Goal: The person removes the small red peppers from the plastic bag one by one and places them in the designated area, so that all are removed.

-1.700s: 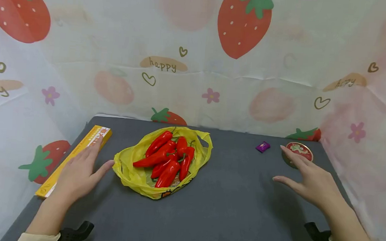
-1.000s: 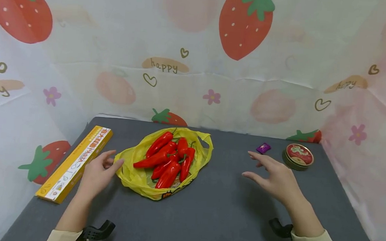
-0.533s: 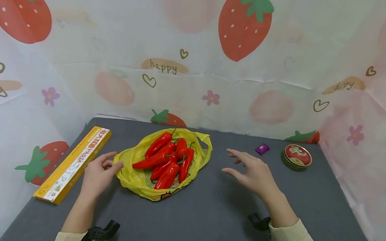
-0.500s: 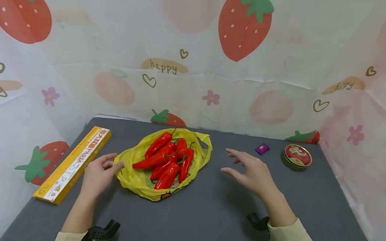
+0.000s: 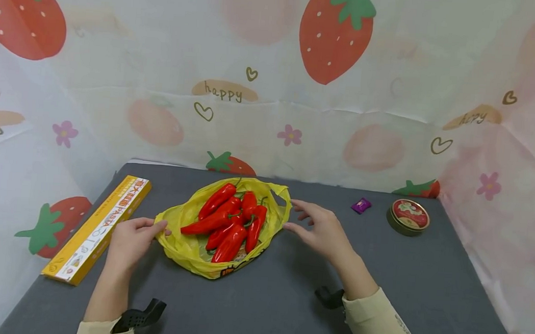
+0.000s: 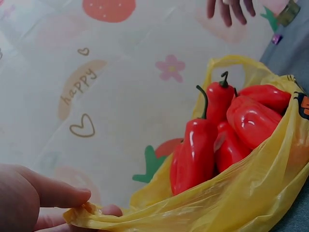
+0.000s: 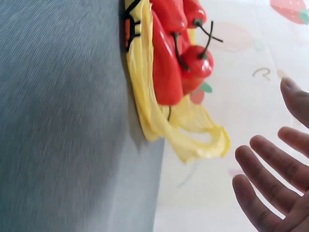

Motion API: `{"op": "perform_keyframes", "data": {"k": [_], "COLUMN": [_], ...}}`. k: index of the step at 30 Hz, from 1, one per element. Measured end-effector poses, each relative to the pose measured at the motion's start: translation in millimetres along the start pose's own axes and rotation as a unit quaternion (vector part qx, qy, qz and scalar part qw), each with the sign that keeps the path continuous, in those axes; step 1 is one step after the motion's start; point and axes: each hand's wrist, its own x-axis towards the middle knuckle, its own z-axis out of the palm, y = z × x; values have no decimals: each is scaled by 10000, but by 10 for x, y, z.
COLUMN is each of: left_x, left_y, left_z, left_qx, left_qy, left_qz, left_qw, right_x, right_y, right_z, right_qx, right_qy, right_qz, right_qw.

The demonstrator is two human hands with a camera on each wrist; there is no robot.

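A yellow plastic bag (image 5: pixel 179 251) lies spread on the table with several glossy red chili peppers (image 5: pixel 229 242) heaped inside it. At the bag's left edge my left hand (image 5: pixel 131 238) pinches the plastic between thumb and fingers; the left wrist view shows the thumb pressing a fold of the bag (image 6: pixel 203 205). On the other side my right hand (image 5: pixel 321 229) reaches toward the loop handle, fingers parted and holding nothing. In the right wrist view the fingers (image 7: pixel 270 169) are apart from the handle loop (image 7: pixel 205 145).
A long yellow pasta box (image 5: pixel 98 228) lies at the left, close to my left hand. Behind my right hand are a small purple wrapped candy (image 5: pixel 361 206) and a round tin (image 5: pixel 408 217) with a red lid. A strawberry-print cloth (image 5: pixel 270 49) hangs behind the grey table (image 5: pixel 240 313).
My right hand has moved left from near the tin to the bag's right handle. My left hand has come off the pasta box and taken hold of the bag's left edge.
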Motion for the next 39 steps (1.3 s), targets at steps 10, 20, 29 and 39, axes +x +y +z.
{"op": "perform_keyframes", "data": {"k": [10, 20, 29, 39], "left_x": [3, 3, 25, 16], "left_y": [-19, -2, 5, 10], "left_z": [-2, -1, -4, -5], "left_qx": [-274, -392, -409, -259], "left_qy": [-88, -210, -175, -188], "left_qz": [109, -14, 57, 40], "left_qw": [9995, 9990, 9990, 9995], "right_x": [362, 656, 767, 777], "right_y": [-95, -43, -79, -25], "right_z": [346, 648, 766, 809], "right_qx": [565, 561, 552, -239], "right_qy": [-709, -1322, -1769, -1521], "right_qz": [-81, 175, 385, -394], "right_qw": [9959, 9895, 9819, 9873]}}
